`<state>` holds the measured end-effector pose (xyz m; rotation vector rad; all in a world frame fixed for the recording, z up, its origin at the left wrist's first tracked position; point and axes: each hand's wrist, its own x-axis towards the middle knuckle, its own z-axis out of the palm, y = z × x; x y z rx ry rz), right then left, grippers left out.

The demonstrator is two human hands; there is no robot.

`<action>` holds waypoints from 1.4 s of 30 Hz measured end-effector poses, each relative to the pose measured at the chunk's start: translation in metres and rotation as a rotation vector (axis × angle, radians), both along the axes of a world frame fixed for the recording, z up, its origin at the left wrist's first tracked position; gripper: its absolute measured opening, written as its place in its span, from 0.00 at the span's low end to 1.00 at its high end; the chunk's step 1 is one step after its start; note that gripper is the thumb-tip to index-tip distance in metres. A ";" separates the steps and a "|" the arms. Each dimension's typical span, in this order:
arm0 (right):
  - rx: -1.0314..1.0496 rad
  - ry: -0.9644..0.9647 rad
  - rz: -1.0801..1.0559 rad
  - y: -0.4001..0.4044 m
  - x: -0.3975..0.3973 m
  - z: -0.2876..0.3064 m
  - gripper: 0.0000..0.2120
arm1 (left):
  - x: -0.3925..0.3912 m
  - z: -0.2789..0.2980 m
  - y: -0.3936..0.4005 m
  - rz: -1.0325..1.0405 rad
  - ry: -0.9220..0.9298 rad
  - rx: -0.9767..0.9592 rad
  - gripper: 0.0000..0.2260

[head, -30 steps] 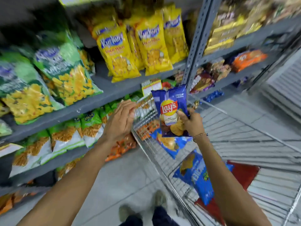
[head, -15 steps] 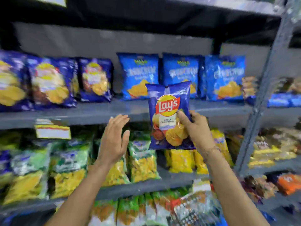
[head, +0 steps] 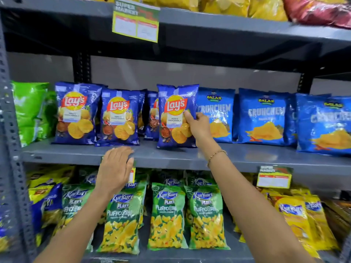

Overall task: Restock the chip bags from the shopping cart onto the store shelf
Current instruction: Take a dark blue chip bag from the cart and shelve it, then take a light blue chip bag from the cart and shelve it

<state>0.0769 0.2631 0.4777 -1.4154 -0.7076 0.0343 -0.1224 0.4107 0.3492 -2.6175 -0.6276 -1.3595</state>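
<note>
A dark blue Lay's chip bag (head: 173, 118) stands upright on the grey middle shelf (head: 237, 158), its bottom touching the shelf board. My right hand (head: 199, 126) grips its right edge, thumb on the front. To its left stand two more Lay's bags (head: 76, 114) (head: 119, 118), with another one (head: 151, 118) partly hidden behind. My left hand (head: 115, 168) is flat and empty, fingers resting on the shelf's front lip below those bags. The shopping cart is out of view.
Light blue Balaji Crunchem bags (head: 262, 116) fill the shelf to the right, green bags (head: 30, 111) the far left. Green Kurkure Puffcorn bags (head: 168, 217) sit on the shelf below. Price tags (head: 135, 21) (head: 274, 177) hang from shelf edges. A grey upright (head: 9, 149) stands left.
The view swung from the cart up to the shelf. My right hand carried the Lay's bag up and set it on the middle shelf. My left hand moved to the shelf edge.
</note>
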 end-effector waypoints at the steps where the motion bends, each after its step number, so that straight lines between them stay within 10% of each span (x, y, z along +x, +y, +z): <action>1: -0.026 0.003 -0.012 0.010 0.002 -0.001 0.12 | 0.001 -0.001 0.002 -0.003 -0.009 0.018 0.25; 15: -0.246 0.062 0.099 0.028 0.022 -0.014 0.18 | 0.010 -0.013 0.018 -0.022 -0.108 0.082 0.19; 24: 0.151 -0.332 -0.408 -0.083 -0.039 -0.099 0.06 | 0.054 0.005 -0.086 -0.425 -0.306 -0.005 0.13; 35: -0.247 0.179 -0.713 -0.330 -0.023 -0.344 0.09 | 0.188 -0.150 -0.327 -0.955 0.394 -0.281 0.15; 42: -0.686 0.835 -0.668 -0.476 -0.028 -0.511 0.12 | 0.246 -0.315 -0.445 -0.821 0.964 -0.741 0.11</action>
